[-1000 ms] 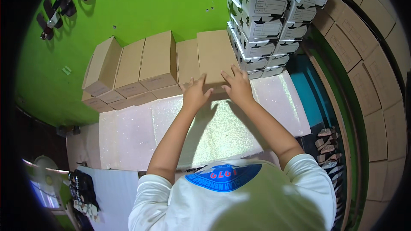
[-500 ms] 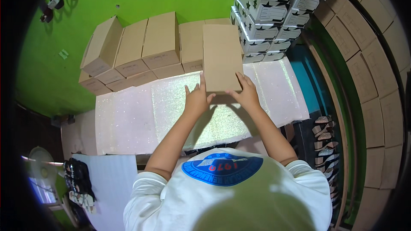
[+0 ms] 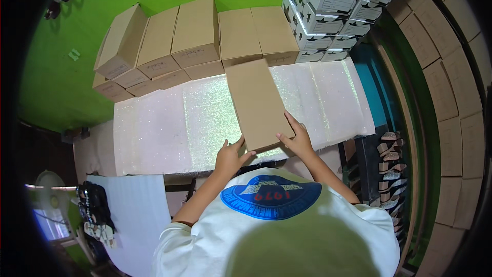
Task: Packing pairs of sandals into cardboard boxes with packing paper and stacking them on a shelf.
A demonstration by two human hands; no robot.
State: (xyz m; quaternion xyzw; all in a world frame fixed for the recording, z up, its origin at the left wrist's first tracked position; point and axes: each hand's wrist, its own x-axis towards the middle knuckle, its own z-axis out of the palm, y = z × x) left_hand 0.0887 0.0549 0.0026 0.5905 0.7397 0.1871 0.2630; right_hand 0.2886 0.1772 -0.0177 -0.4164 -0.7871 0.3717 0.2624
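Observation:
A closed brown cardboard box (image 3: 257,105) is held between my two hands above the sparkly white table cover (image 3: 148,133). Its far end leans a little to the left. My left hand (image 3: 230,158) grips the near left corner, with the thumb along the front edge. On the near right corner is my right hand (image 3: 298,138), its fingers along the side and its thumb on the top by the edge. Behind the held box, a row of similar brown boxes (image 3: 195,33) stands against the green wall, stacked two high on the left.
White boxes with black stars (image 3: 328,15) are stacked at the table's back right. More brown boxes (image 3: 451,102) line the far right. Shoes (image 3: 390,169) stand on a rack at right. A pale table (image 3: 136,215) with a dark bag (image 3: 95,202) and a fan (image 3: 50,195) are at left.
Both hands have drawn the box back toward me from the far row. It has turned, its far end swinging left. Two brown boxes it partly covered now show fully.

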